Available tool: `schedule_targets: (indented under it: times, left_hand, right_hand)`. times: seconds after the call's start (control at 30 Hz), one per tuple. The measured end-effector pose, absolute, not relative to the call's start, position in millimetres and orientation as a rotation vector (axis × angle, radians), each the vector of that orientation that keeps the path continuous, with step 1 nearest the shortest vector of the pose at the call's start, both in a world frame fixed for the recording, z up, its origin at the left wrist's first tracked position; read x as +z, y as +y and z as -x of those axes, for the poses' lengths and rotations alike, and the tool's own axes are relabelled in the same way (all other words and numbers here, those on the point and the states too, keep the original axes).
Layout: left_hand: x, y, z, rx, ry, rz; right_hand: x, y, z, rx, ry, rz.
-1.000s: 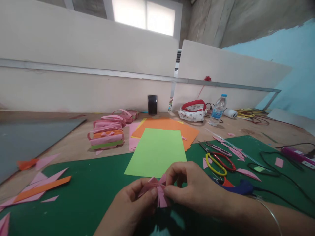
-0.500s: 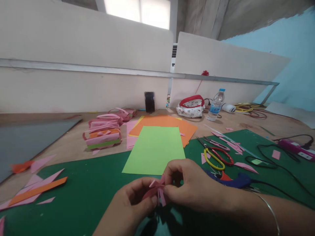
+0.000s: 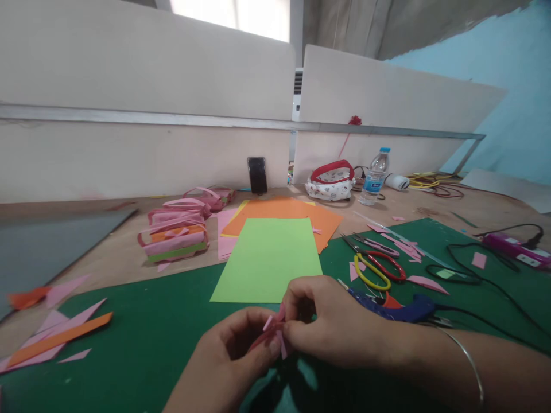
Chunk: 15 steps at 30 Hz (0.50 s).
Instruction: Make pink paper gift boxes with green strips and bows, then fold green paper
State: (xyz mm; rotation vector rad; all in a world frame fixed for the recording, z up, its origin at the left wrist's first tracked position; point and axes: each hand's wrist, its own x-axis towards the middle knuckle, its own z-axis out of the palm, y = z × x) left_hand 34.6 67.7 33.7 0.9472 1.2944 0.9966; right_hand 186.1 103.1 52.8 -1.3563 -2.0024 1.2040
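The left hand (image 3: pixel 239 347) and right hand (image 3: pixel 329 324), fingers closed, pinch a pink paper piece (image 3: pixel 272 328) between their fingertips, over the green mat (image 3: pixel 142 338) on the tabletop (image 3: pixel 118 255), nearer than the mat's far edge.

We have a bare left hand (image 3: pixel 235 341) and a bare right hand (image 3: pixel 321 324), both without gloves. Our right forearm (image 3: pixel 413 347) is uncovered as far as it shows, and on it we wear a single bracelet (image 3: pixel 477 376): a thin, silver-coloured band, plain and rounded, curving across near the right edge and faintly shiny.
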Motion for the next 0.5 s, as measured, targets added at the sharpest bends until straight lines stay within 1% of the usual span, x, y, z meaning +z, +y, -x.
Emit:
schedule_targets:
  times: [0.27, 0.5]
  left_hand:
    - [27.3, 68.2, -33.9, 0.964, 1.240, -0.893]
    - [27.7, 66.1, -33.5, 0.951, 1.256, -0.882]
  right_hand:
    - [45.5, 106.8, -188.2, 1.351, -1.932, 1.330]
    - [44.9, 107.0, -188.8, 1.272, -1.979, 1.352]
